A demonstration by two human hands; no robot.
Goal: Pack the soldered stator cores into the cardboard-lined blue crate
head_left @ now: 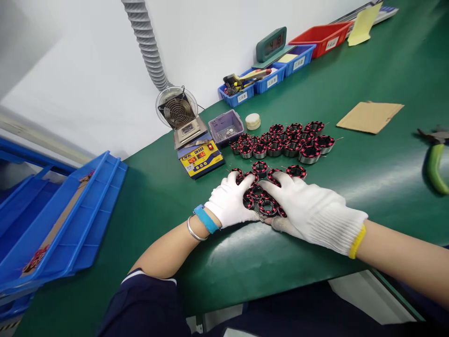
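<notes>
My left hand (pixel 233 199), in a white glove, curves round the left side of a cluster of black-and-red wound rings (pixel 267 206) on the green table. On the right side of the same cluster, my right hand (pixel 305 206), also gloved, presses in with its fingers over some rings. Both thumbs meet at the near edge of the cluster. One ring (pixel 296 172) lies just beyond my right hand, and another (pixel 260 168) sits at the far side between the hands. Farther back stands a second group of several such rings (pixel 274 148).
Behind the rings are a yellow-and-blue heated unit (pixel 200 158), a purple tray (pixel 226 127) and a round white container (pixel 253 121). Blue bins (pixel 242 97) and a red bin (pixel 321 40) line the wall. Cardboard (pixel 370 117) and green-handled pliers (pixel 435 168) lie right; blue racks (pixel 70 224) stand left.
</notes>
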